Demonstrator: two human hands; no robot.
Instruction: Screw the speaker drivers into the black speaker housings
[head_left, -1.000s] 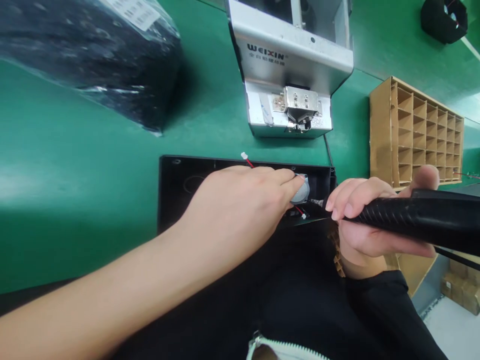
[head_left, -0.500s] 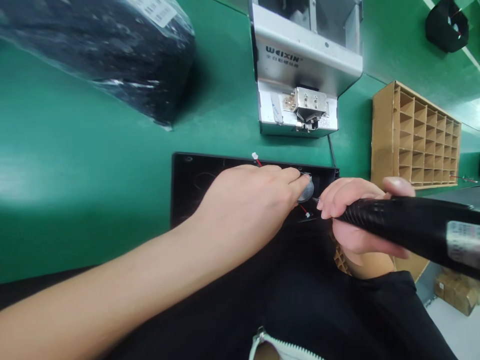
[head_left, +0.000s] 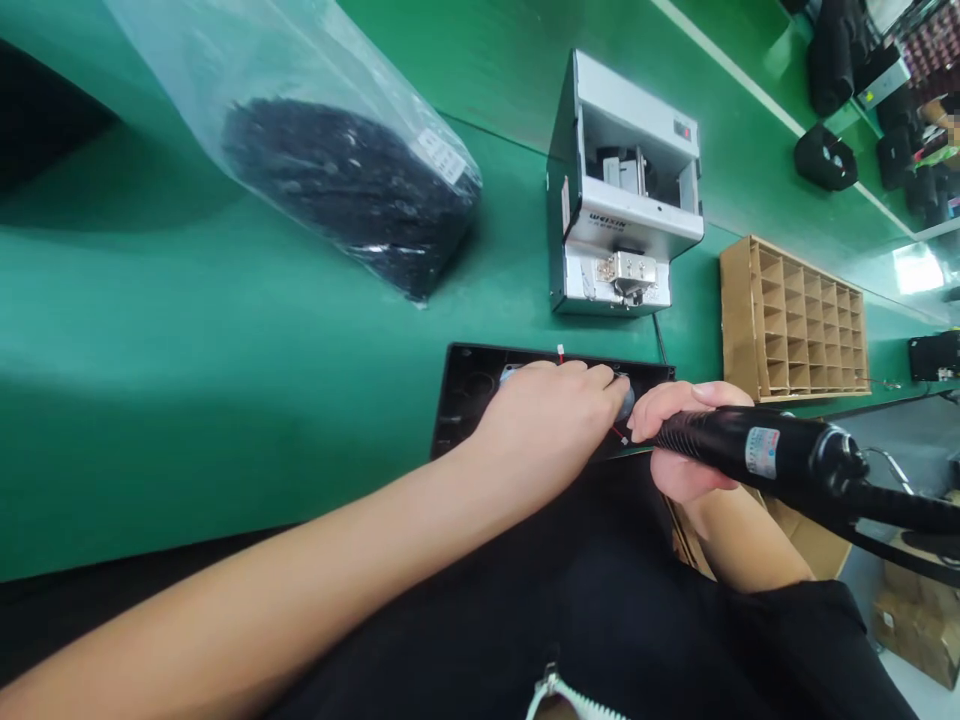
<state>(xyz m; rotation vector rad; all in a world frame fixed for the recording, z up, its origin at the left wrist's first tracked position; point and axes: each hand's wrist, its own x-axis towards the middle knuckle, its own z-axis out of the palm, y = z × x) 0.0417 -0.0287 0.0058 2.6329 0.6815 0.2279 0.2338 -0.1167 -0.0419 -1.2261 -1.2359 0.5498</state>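
A long black plastic housing (head_left: 469,390) lies on the green table in front of me. My left hand (head_left: 555,415) reaches over it, its fingers curled down around a small speaker (head_left: 625,402) whose round grey back shows beside the fingertips. Most of that grip is hidden beneath the hand. A white plug on a red wire (head_left: 560,352) sticks up behind the knuckles, and another short wire (head_left: 621,436) lies near the speaker. My right hand (head_left: 690,435) is wrapped around a black electric screwdriver (head_left: 727,445), its front end pointing left toward the speaker. The screwdriver's tip is hidden by my fingers.
Behind the housing stands a silver screw feeder (head_left: 637,225). A cardboard divider box (head_left: 739,320) sits to its right, and a clear plastic bag with black contents (head_left: 352,190) lies at left. Farther right are black units (head_left: 825,158). A person's arm shows at the far right edge.
The view has pulled back and shifted, so more of the table and the screwdriver shows. Both hands stay at the housing, the left on the speaker, the right on the screwdriver.
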